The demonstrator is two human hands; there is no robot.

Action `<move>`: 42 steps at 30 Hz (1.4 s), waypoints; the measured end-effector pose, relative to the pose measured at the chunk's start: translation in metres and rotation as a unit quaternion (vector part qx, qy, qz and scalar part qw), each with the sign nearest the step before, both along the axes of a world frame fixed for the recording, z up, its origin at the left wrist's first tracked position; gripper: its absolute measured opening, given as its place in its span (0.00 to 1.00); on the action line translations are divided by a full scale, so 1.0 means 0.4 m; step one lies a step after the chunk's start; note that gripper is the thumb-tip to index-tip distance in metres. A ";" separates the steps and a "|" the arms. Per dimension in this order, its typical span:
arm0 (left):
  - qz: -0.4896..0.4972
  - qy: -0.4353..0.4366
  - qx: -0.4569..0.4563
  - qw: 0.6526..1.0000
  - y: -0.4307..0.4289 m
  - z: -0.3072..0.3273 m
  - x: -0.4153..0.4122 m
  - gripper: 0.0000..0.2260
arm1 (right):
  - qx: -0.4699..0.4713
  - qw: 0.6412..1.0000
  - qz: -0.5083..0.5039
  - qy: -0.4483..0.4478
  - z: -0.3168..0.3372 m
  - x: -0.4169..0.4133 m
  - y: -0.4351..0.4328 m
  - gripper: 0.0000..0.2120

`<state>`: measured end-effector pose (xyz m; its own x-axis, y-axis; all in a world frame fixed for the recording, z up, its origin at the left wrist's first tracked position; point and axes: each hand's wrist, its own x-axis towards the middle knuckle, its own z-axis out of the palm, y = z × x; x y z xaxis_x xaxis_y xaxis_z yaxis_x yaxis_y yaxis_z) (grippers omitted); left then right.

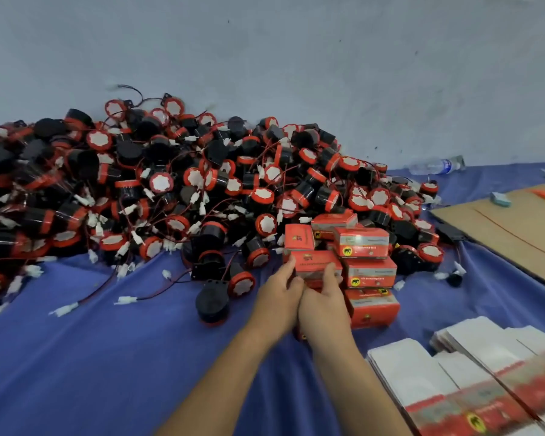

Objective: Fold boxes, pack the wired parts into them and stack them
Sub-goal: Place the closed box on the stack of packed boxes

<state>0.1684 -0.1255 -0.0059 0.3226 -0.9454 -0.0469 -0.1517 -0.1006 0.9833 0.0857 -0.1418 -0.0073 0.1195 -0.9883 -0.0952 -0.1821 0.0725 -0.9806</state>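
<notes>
Blue cloth (107, 357) covers the whole surface, with a pale wall behind. A huge pile of parts (158, 184), black and red with wires and white plugs everywhere, sprawls along that wall.

Front and centre, both hands are on one red box (317, 262). The left hand (279, 294) grips its left end, thumb up over the top edge. The right hand (323, 297) grips just beside it, thumb pressed on the front face, and the heels of the two hands touch.

The box lies flat, its long axis running left to right and its printed long face turned toward the camera. It sits at the left of the stack (368, 275) of red boxes, at the pile's near edge. It seems to rest on another box underneath, though the hands hide that. The stack's front boxes lie the same way, long sides across.

Flat boxes (416, 369) fan out bottom right, white sides up. Cardboard (516, 228) lies far right, and a bottle (434, 166) lies on its side by the wall.
</notes>
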 end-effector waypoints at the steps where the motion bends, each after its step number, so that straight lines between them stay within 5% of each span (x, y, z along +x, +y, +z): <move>1: 0.005 -0.004 -0.001 1.000 -0.001 0.000 0.004 0.22 | 0.001 1.000 0.002 0.003 0.002 0.003 -0.002 0.21; 6: -0.010 -0.068 -0.016 0.998 0.034 0.019 -0.010 0.23 | 0.004 1.000 0.009 -0.002 0.021 -0.020 0.028 0.29; 10: 0.102 -0.128 -0.097 0.982 0.106 0.047 -0.088 0.18 | -0.034 0.999 0.021 0.005 0.049 -0.112 0.104 0.31; 15: 0.057 -0.125 -0.107 0.985 0.242 0.051 -0.277 0.10 | -0.156 0.970 -0.068 0.172 0.066 -0.324 0.205 0.19; 21: -0.002 -0.156 0.060 0.986 0.302 -0.006 -0.463 0.21 | -0.066 0.908 -0.083 0.406 0.028 -0.509 0.253 0.19; 31: 0.131 0.032 0.090 0.987 0.321 -0.006 -0.479 0.12 | -0.092 0.902 -0.048 0.419 0.005 -0.534 0.264 0.20; 36: 0.153 0.250 0.040 0.955 0.361 0.023 -0.447 0.11 | -0.125 0.898 -0.055 0.419 0.047 -0.544 0.280 0.20; 39: 0.090 0.254 -0.011 0.963 0.424 0.050 -0.408 0.11 | -0.142 0.920 0.002 0.365 0.077 -0.542 0.295 0.26; 42: 0.054 0.187 -0.077 0.978 0.495 0.078 -0.374 0.13 | -0.095 0.971 0.089 0.201 0.120 -0.508 0.327 0.36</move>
